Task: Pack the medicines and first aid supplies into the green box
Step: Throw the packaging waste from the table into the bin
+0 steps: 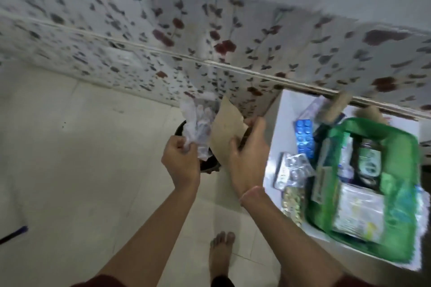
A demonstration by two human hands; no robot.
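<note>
**Both hands full over the bin**

Green box (412,184) sits open on white table (275,123) at right, w/ blister packs (303,133) beside it. R hand (247,156) grips brown paper (227,133); L hand (180,158) clenches crumpled plastic (198,121), above dark bin (210,163).

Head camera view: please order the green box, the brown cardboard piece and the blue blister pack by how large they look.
1. green box
2. brown cardboard piece, held by the right hand; it is nearer the camera, so this is unsure.
3. blue blister pack
</note>
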